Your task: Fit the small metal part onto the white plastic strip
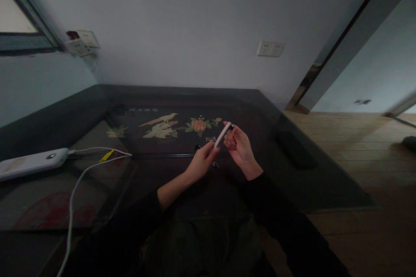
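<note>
A slim white pen-shaped stick (pixel 222 135) is held slantwise above the dark table, its upper end pointing away to the right. My left hand (pixel 200 162) is closed around its lower end. At its upper end there is a small dark tip (pixel 231 127), and the curled fingers of my right hand (pixel 241 147) close on it. Beneath the hands lie a small black piece (pixel 196 146), a small clear or silvery piece (pixel 210 139) and another tiny shiny piece (pixel 215 164); their kind is too small to tell.
The dark glossy table (pixel 208 199) bears a bird-and-flower picture. To the left lies a white power bank-like device (pixel 34 163) with a white cable (pixel 74 190) and yellow tag (pixel 106 156). A flat black object (pixel 295 149) rests at the right. A wall with sockets (pixel 271 49) stands behind.
</note>
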Motion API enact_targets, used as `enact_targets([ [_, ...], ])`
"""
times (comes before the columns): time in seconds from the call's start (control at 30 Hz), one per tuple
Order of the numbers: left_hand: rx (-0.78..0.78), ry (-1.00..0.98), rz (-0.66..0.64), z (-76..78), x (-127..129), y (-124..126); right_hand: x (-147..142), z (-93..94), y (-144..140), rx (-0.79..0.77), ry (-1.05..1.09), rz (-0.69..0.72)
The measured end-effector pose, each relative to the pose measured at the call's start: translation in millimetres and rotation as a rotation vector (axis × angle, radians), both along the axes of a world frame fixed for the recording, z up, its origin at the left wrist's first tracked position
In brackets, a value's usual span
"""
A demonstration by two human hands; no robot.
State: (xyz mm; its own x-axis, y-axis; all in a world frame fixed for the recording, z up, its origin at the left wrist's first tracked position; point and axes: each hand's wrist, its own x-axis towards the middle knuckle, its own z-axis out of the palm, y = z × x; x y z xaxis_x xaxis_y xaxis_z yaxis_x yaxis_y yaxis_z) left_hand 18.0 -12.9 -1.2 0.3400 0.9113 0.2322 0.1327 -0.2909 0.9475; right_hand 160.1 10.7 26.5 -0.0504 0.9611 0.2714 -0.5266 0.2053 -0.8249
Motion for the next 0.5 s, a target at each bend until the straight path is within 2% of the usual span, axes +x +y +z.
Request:
enact_targets([
  [0.27,0.035,0.076,-0.045,2.9,-0.5,-4.3,1.9,-4.9,3.2,-0.012,0.036,-0.005],
  [0.5,0.049,0.071,0.022,1.3,-3.3,4.7,1.0,-2.7,1.7,0.024,0.023,0.025],
])
